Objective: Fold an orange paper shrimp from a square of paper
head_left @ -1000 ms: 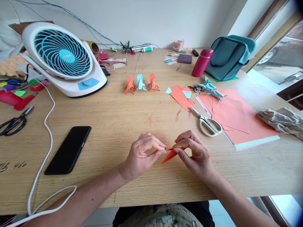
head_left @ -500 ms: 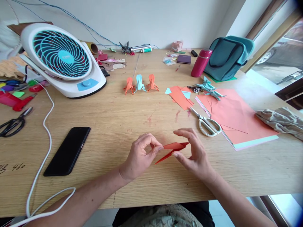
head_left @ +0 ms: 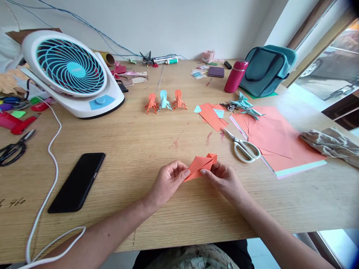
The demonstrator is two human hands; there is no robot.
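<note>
A folded orange paper piece (head_left: 199,166) is held between my two hands above the front of the table. My left hand (head_left: 171,180) pinches its left lower corner between thumb and fingers. On the other side, my right hand (head_left: 223,181) grips the right part, thumb on the near face and fingers behind it, partly hidden. A small folded flap sticks up at the paper's upper right. Farther back stand three folded paper figures: an orange one (head_left: 152,103), a light blue one (head_left: 164,101) and another orange one (head_left: 178,99).
White-handled scissors (head_left: 245,150) lie right of my hands, beside orange paper sheets (head_left: 280,138) and paper strips (head_left: 211,116). A black phone (head_left: 77,182) and a white cable (head_left: 54,157) are at left. A fan (head_left: 75,69), pink bottle (head_left: 236,77) and teal bag (head_left: 262,74) stand behind.
The orange paper has turned so its broad face shows, where before it was seen nearly edge-on with two points apart. My right hand's fingers have closed onto it. The camera view shifted slightly.
</note>
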